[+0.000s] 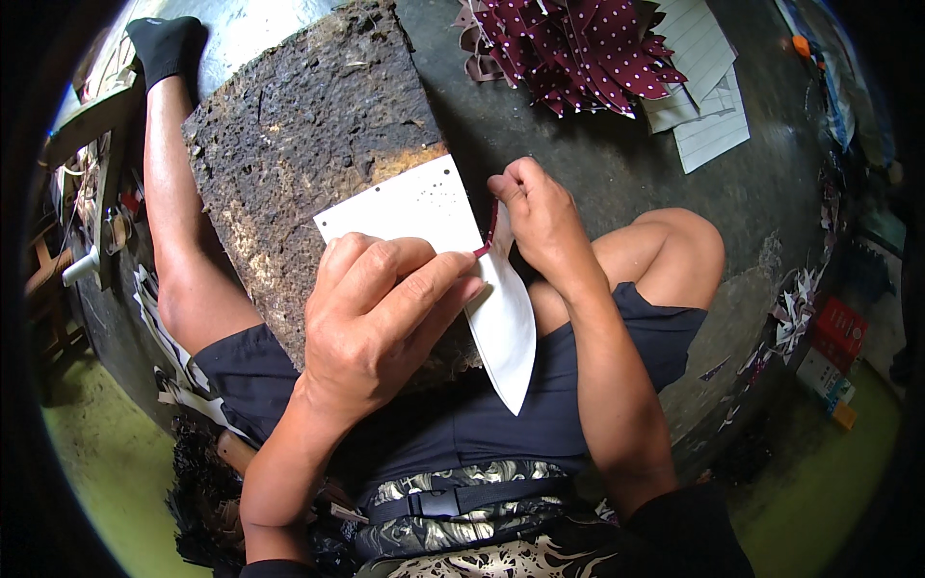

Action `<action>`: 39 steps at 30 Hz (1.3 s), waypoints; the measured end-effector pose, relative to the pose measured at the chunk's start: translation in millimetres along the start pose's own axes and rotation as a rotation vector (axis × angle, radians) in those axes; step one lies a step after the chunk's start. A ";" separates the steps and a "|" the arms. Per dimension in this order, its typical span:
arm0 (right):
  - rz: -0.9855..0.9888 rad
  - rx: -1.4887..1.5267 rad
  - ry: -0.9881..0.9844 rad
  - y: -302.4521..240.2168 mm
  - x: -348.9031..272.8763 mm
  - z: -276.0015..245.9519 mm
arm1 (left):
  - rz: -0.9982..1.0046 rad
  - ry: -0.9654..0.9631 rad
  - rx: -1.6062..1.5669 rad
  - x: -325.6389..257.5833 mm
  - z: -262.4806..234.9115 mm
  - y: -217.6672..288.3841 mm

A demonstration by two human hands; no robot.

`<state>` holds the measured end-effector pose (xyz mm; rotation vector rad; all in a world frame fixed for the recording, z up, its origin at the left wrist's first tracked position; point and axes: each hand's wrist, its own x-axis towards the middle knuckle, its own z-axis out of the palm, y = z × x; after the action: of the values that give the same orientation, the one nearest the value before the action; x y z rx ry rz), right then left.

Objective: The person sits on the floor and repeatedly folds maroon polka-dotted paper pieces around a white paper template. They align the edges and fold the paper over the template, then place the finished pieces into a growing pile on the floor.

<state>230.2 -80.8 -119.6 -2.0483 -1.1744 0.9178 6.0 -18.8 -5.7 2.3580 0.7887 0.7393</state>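
Pressed flat under the spread fingers of the left hand [385,308], a white sheet of stiff card or leather with a pointed lower tip [453,260] lay across the edge of a rough, dark, pitted cutting block [308,135], which sat between the person's knees. The left palm covered most of the sheet's middle, so how its near edge ran could not be made out. Just beside that grip, to its right, the right hand [544,226] had its thumb and forefinger closed together on a thin strip of maroon material [489,231] that curved along the sheet's right edge; whether the hand also held a blade there was hidden by the fingers. Small dark specks dotted the sheet's upper corner, above the left fingertips, too fine to tell as holes or marks. The pointed tip hung below both hands, over the dark blue shorts [482,424], clear of the block. Well beyond the hands, at the far side of the grey floor, lay a heap of maroon fabric pieces with white dots [578,48], partly cut off by the upper edge, resting on lined white paper sheets [708,106]. Far to the left of the grip, the person's outstretched leg ended in a black sock [164,43]. To the right, scattered small scraps and a red box [838,328] sat near the rim, blurred by the lens.
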 end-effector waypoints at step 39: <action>-0.061 0.910 -0.064 -115.5 -94.9 -66.9 | -0.285 0.003 -0.250 -2.2 -22.7 28.6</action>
<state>193.6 -126.1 33.4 -1.2423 -0.6407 1.2021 0.4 -32.7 27.7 1.9718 0.9500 0.6763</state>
